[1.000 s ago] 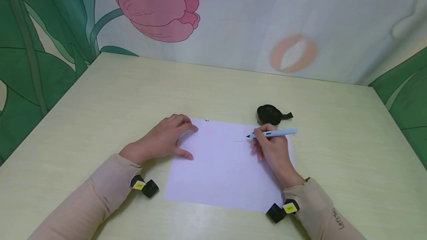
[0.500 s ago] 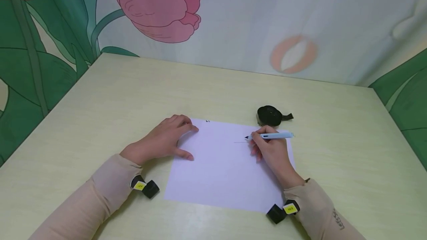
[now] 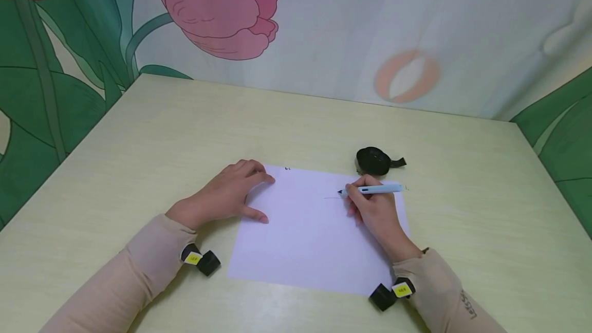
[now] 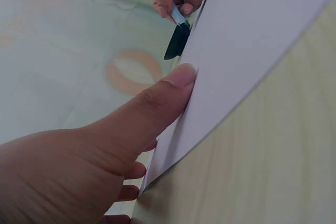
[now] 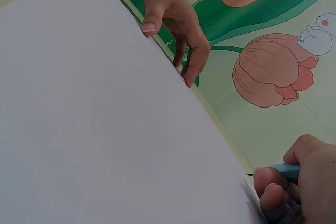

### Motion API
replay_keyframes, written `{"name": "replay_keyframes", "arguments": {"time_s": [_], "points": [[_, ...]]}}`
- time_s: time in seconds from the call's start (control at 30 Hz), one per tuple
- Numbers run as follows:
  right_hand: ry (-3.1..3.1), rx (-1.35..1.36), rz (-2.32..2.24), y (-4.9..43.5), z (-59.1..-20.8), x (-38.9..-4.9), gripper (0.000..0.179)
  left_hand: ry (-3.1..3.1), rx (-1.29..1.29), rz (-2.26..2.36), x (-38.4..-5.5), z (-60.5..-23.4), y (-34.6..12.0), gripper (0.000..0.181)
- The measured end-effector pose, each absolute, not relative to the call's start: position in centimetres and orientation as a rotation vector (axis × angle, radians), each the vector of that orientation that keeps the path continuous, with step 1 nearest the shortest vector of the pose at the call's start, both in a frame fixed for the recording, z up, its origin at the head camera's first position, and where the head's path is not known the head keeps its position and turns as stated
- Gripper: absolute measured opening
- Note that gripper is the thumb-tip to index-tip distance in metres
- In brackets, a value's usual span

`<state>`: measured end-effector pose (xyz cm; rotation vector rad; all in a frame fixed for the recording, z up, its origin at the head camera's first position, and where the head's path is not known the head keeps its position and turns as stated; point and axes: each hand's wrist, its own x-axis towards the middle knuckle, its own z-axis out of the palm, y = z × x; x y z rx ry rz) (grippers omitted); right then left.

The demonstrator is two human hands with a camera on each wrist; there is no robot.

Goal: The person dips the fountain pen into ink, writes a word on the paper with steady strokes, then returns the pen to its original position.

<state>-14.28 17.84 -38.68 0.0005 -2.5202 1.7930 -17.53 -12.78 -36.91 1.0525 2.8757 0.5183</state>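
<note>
A white sheet of paper (image 3: 296, 240) lies flat on the table with a short thin line on its upper right part. My left hand (image 3: 231, 189) rests on the paper's left edge, thumb and fingers spread apart; the left wrist view shows the thumb (image 4: 181, 76) pressing on the sheet. In my right hand (image 3: 376, 209) a light blue pen (image 3: 381, 188) is pinched between thumb and fingers, its dark tip pointing left, just above the thin line. The right wrist view shows the same pen (image 5: 289, 170), partly hidden by the curled fingers.
Just beyond the paper's upper right edge sits a black round object (image 3: 372, 161) with a short tail, like a tape roll. The pale wooden table (image 3: 139, 132) meets a flower-printed backdrop (image 3: 324, 30). Small black cameras (image 3: 208, 262) are strapped to both wrists.
My right hand and the pen have slid slightly left and down across the paper. The left hand and the sheet have stayed in place.
</note>
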Motion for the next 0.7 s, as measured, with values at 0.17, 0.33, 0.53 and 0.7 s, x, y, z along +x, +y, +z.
{"name": "replay_keyframes", "arguments": {"time_s": [0.17,0.33,0.53,0.7], "points": [[-2.530,0.004,1.800,17.7,-38.1,-14.1,0.018,2.875,1.051,0.519,-17.5,-36.9,-12.8,0.075],[-2.535,0.022,1.809,17.1,-36.7,-13.5,0.015,2.872,1.050,0.521,-17.5,-36.8,-12.8,0.074],[-2.537,0.023,1.805,17.0,-36.5,-13.4,0.014,2.868,1.048,0.528,-17.5,-36.8,-12.8,0.074],[-2.525,0.024,1.808,17.6,-38.1,-14.1,0.017,2.873,1.054,0.525,-17.5,-36.9,-12.8,0.074]]}}
